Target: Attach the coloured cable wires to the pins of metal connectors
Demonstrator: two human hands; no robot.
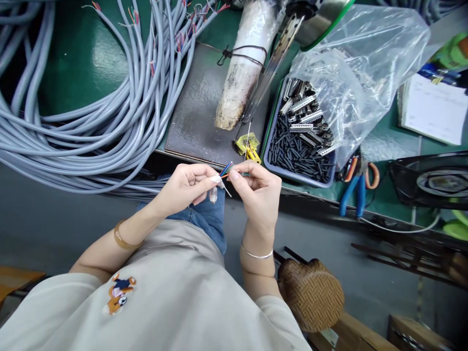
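Note:
Thin coloured wires (226,169), blue, green and orange among them, fan out between my two hands in front of the bench edge. My left hand (195,184) is closed, thumb and fingers pinching the wires near their base. A white strand and a whitish wrapped piece (213,195) hang below its fingertips. My right hand (258,187) pinches the orange wire between thumb and forefinger, close to the left fingertips. Just beyond the right hand lies a small yellow tool (252,152) with a yellow wrapper beside it.
Grey cables (146,112) with stripped ends cover the left of the bench. A tray (268,163) holds metal connectors and black tubes, partly under a plastic bag (365,63). Blue-handled pliers (360,187) lie right. A white-wrapped stick (241,73) rests above the dark plate (186,129). A stool (318,297) stands below.

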